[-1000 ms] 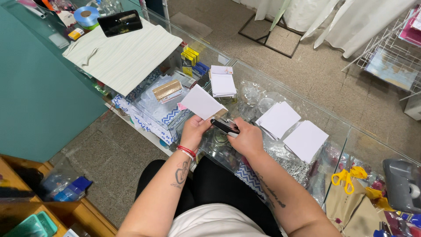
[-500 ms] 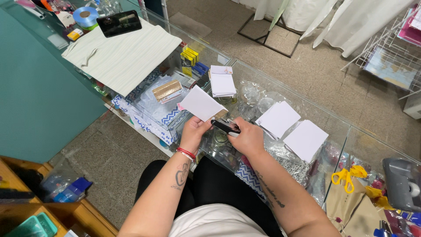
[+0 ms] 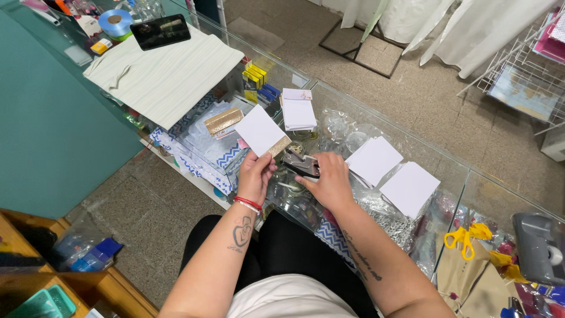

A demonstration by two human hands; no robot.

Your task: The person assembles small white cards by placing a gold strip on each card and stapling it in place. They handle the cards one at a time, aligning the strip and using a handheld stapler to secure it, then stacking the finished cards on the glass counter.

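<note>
The left hand (image 3: 256, 175) pinched a white card (image 3: 260, 129) by its lower edge, where a gold strip showed. The right hand (image 3: 329, 179) was closed around a black hand tool (image 3: 301, 165), probably a punch or stapler, its mouth just beside that edge. Both were held above the glass counter (image 3: 453, 176).

Risks, as judged:
- The card was held at one edge only; it could tilt, and the tool would bite off the mark.
- The left fingertips sat close to the mouth; a pinch was possible.
- Two card stacks (image 3: 391, 174) lay near the right wrist and could be knocked askew.
</note>
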